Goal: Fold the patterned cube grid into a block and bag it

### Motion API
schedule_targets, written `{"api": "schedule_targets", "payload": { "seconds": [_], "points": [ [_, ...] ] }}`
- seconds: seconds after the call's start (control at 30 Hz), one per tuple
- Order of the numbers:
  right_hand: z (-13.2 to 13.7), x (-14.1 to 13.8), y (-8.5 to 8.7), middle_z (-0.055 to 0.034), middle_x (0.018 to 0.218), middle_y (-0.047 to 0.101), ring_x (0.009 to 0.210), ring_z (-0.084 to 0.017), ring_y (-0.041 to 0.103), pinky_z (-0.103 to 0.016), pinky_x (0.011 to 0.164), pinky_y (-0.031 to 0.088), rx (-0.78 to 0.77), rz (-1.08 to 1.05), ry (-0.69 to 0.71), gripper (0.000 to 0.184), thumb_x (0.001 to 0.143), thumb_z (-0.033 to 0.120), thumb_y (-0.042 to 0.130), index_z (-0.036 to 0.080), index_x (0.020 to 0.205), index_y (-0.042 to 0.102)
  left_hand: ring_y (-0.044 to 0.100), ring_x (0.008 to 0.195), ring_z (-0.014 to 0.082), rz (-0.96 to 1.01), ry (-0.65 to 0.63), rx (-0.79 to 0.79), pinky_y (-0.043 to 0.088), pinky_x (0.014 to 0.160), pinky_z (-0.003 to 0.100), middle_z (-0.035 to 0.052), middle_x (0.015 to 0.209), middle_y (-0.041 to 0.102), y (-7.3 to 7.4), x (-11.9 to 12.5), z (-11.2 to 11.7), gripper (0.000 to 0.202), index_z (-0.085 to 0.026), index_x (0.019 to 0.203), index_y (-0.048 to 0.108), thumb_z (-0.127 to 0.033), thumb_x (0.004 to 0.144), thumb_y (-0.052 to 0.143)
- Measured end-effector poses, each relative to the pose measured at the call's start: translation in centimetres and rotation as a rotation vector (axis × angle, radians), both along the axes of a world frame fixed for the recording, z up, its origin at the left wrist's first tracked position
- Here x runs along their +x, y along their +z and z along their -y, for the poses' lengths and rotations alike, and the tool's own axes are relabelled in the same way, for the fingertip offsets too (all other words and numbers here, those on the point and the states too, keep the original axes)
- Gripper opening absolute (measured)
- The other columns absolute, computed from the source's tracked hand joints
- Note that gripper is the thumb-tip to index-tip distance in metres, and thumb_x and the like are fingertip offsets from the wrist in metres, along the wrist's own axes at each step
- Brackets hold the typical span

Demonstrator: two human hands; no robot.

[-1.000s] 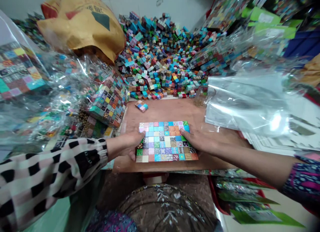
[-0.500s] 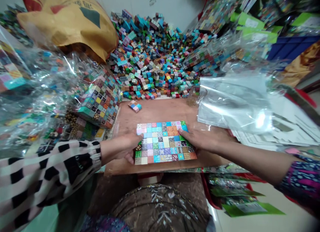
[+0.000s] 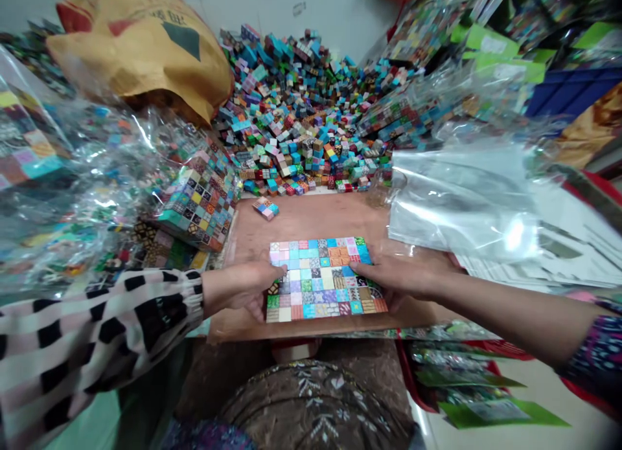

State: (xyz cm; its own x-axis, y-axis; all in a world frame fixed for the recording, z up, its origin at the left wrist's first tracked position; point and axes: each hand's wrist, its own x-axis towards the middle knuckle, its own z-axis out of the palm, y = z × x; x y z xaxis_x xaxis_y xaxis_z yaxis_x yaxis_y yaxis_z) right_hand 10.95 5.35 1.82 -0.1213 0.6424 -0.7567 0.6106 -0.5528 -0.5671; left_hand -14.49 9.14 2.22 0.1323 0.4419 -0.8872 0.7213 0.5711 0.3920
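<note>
A flat rectangular slab of small patterned cubes (image 3: 313, 281), many-coloured and set in neat rows, rests on the brown board in front of me. My left hand (image 3: 253, 285) grips its left edge, thumb on top and fingers curled low at the side. On the opposite edge, my right hand (image 3: 396, 275) is closed with its thumb over the top face; its other fingers are mostly hidden. Farther back on the board lies a small joined piece of several cubes (image 3: 265, 208), which neither hand touches.
A big heap of loose patterned cubes (image 3: 296, 126) rises behind the board (image 3: 330, 213). Clear bags of cubes (image 3: 194, 204) crowd the left, below a yellow sack (image 3: 146, 55). At right are clear plastic bags (image 3: 461, 197), white sheets (image 3: 568, 243) and a blue crate (image 3: 573, 90).
The whole view has shifted slightly. Both hands still hold the slab; my right thumb sits a little nearer to me along its edge.
</note>
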Motion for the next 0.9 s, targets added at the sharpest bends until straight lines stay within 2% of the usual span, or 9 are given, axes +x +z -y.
{"api": "schedule_targets", "payload": {
  "seconds": [0.17, 0.3, 0.4, 0.5, 0.63, 0.77, 0.9],
  "points": [
    [-0.1, 0.3, -0.5, -0.0197, 0.133, 0.062, 0.083, -0.028, 0.073, -0.038, 0.054, 0.064, -0.033, -0.050, -0.003, 0.054, 0.099, 0.053, 0.045, 0.024, 0.145, 0.041, 0.067, 0.053, 0.0197, 0.008, 0.038, -0.019, 0.056, 0.047, 0.028, 0.0049, 0.077, 0.070, 0.2, 0.0, 0.0, 0.038, -0.019, 0.130, 0.042, -0.043, 0.101, 0.032],
    [-0.1, 0.1, -0.8, -0.0199, 0.134, 0.061, 0.091, -0.030, 0.072, -0.041, 0.056, 0.065, -0.013, -0.065, -0.022, 0.057, 0.098, 0.053, 0.046, 0.023, 0.146, 0.039, 0.072, 0.065, 0.0232, 0.011, 0.059, -0.001, 0.059, 0.051, 0.032, 0.0085, 0.086, 0.073, 0.4, 0.2, 0.1, 0.040, -0.020, 0.132, 0.042, -0.044, 0.100, 0.036],
    [-0.1, -0.1, -0.6, -0.0179, 0.134, 0.062, 0.102, -0.032, 0.070, -0.043, 0.061, 0.065, 0.035, -0.063, 0.003, 0.055, 0.099, 0.051, 0.045, 0.023, 0.145, 0.041, 0.072, 0.070, 0.0225, 0.013, 0.068, 0.001, 0.060, 0.054, 0.032, 0.0088, 0.089, 0.073, 0.6, 0.5, 0.1, 0.039, -0.021, 0.134, 0.038, -0.041, 0.101, 0.034],
    [-0.2, -0.1, -0.6, -0.0137, 0.128, 0.067, 0.109, -0.032, 0.068, -0.044, 0.073, 0.065, 0.103, -0.071, 0.038, 0.051, 0.098, 0.049, 0.048, 0.024, 0.142, 0.048, 0.069, 0.063, 0.0189, -0.019, 0.067, 0.001, 0.059, 0.056, 0.032, 0.0056, 0.085, 0.071, 1.0, 0.8, 0.2, 0.037, -0.021, 0.137, 0.029, -0.037, 0.103, 0.032],
    [-0.3, 0.2, -1.0, -0.0148, 0.124, 0.070, 0.110, -0.032, 0.067, -0.045, 0.080, 0.064, 0.152, -0.049, 0.077, 0.051, 0.098, 0.049, 0.047, 0.020, 0.139, 0.053, 0.064, 0.055, 0.0151, -0.021, 0.050, 0.026, 0.056, 0.053, 0.029, 0.0035, 0.084, 0.070, 1.4, 1.0, 0.3, 0.039, -0.020, 0.138, 0.023, -0.035, 0.104, 0.032],
    [-0.2, 0.3, -1.5, -0.0145, 0.120, 0.072, 0.107, -0.032, 0.069, -0.048, 0.083, 0.062, 0.230, -0.092, 0.100, 0.053, 0.096, 0.051, 0.049, 0.019, 0.139, 0.053, 0.064, 0.054, 0.0154, -0.008, 0.052, 0.045, 0.056, 0.052, 0.028, 0.0046, 0.086, 0.069, 0.7, 0.6, 0.3, 0.041, -0.022, 0.140, 0.022, -0.036, 0.103, 0.033],
    [-0.2, 0.6, -1.7, -0.0122, 0.122, 0.072, 0.109, -0.030, 0.069, -0.050, 0.093, 0.059, 0.385, -0.183, 0.193, 0.056, 0.094, 0.055, 0.050, 0.022, 0.139, 0.054, 0.061, 0.048, 0.0129, -0.012, 0.088, 0.061, 0.055, 0.051, 0.027, 0.0026, 0.085, 0.068, -0.2, 0.3, 0.1, 0.039, -0.025, 0.138, 0.025, -0.036, 0.103, 0.036]
  ]
}}
